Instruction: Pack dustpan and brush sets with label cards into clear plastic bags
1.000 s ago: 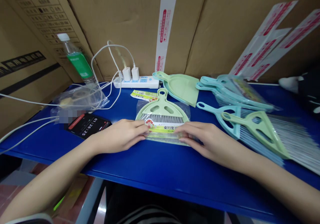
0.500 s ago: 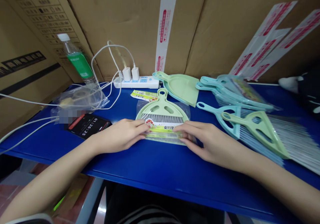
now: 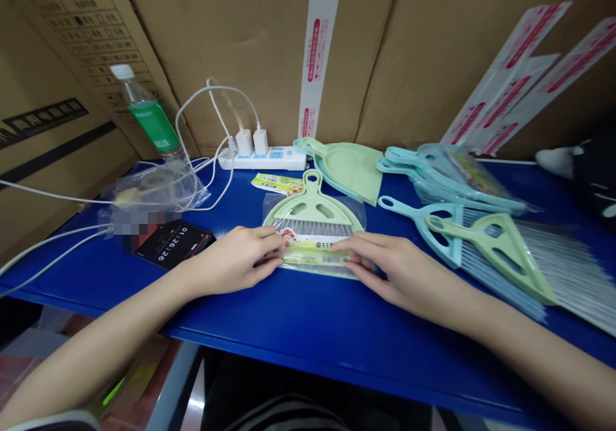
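Observation:
A green dustpan and brush set in a clear plastic bag lies in front of me, handle pointing away. Across the lower part of the set runs a white and yellow-green label with a red cartoon figure. My left hand is closed, its fingertips pinching the bag at the label's left end. At the right end my right hand has bent fingers closed on the bag, with the thumb below. The fingertips partly cover the label's ends.
Green and blue dustpans lie behind, near a power strip. Bagged blue sets, a blue brush and a green brush lie to the right. Leftward are a phone, cables and a bottle; cardboard boxes stand behind.
Both hands have shifted only slightly along the label; the left fingertips have drawn a little closer together. The phone's timer has advanced one second. The set stays in place.

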`<act>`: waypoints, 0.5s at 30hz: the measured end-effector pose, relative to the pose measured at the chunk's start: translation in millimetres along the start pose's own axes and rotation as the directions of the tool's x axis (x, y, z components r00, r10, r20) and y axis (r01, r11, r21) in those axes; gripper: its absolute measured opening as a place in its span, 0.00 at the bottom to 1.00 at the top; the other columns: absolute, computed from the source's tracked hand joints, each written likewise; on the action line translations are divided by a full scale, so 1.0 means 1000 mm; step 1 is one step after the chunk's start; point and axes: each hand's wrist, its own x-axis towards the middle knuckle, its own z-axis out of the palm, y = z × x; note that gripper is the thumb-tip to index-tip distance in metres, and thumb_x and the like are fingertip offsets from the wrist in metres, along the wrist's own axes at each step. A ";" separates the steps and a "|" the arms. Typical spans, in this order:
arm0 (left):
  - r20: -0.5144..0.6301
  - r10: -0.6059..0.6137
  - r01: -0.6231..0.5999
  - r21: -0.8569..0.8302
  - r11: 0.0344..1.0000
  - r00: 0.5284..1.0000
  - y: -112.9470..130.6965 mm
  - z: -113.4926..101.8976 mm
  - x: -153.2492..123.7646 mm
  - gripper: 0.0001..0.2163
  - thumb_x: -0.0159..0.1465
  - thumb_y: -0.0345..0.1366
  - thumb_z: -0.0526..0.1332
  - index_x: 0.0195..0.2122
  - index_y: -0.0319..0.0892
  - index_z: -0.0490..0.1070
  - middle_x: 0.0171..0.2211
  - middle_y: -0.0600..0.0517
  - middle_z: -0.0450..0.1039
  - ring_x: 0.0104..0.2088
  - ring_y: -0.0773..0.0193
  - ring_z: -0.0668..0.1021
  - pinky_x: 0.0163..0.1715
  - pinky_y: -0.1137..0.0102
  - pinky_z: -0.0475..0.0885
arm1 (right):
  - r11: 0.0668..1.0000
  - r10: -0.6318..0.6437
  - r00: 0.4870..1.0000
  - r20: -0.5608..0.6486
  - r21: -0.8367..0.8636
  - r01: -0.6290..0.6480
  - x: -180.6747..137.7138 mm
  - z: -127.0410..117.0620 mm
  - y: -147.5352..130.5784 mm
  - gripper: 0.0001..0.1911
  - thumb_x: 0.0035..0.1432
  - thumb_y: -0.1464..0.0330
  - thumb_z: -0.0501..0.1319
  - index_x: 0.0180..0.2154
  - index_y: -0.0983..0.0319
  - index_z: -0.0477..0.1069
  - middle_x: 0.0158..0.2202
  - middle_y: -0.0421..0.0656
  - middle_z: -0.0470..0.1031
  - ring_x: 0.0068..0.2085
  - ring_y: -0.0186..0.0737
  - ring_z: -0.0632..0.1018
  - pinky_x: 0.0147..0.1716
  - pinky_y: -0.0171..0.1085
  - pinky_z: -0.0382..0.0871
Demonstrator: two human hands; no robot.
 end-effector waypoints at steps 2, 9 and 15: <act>-0.001 -0.009 0.009 0.014 1.000 1.000 0.000 0.001 0.001 0.08 0.67 0.31 0.51 0.32 0.40 0.68 0.30 0.53 0.69 0.27 0.68 0.73 0.28 0.74 0.67 | 1.000 -0.002 1.000 -0.006 -0.009 0.002 0.000 0.000 0.000 0.13 0.61 0.74 0.51 0.44 0.61 0.70 0.30 0.43 0.73 0.28 0.37 0.75 0.27 0.35 0.69; -0.038 -0.028 0.029 0.016 0.999 0.999 0.003 0.002 0.002 0.07 0.66 0.30 0.51 0.34 0.40 0.67 0.30 0.53 0.70 0.27 0.68 0.74 0.26 0.74 0.67 | 0.999 0.038 0.999 -0.024 0.006 -0.038 -0.001 0.002 -0.001 0.10 0.60 0.74 0.51 0.43 0.60 0.64 0.27 0.40 0.71 0.24 0.36 0.71 0.23 0.34 0.65; -0.078 -0.058 0.063 0.058 0.996 0.995 0.002 0.005 0.001 0.06 0.63 0.27 0.51 0.38 0.40 0.66 0.32 0.53 0.71 0.27 0.69 0.75 0.25 0.75 0.67 | 1.000 -0.002 1.000 -0.018 -0.001 0.002 0.001 0.001 -0.001 0.11 0.60 0.76 0.49 0.36 0.60 0.69 0.33 0.43 0.73 0.26 0.34 0.72 0.25 0.33 0.65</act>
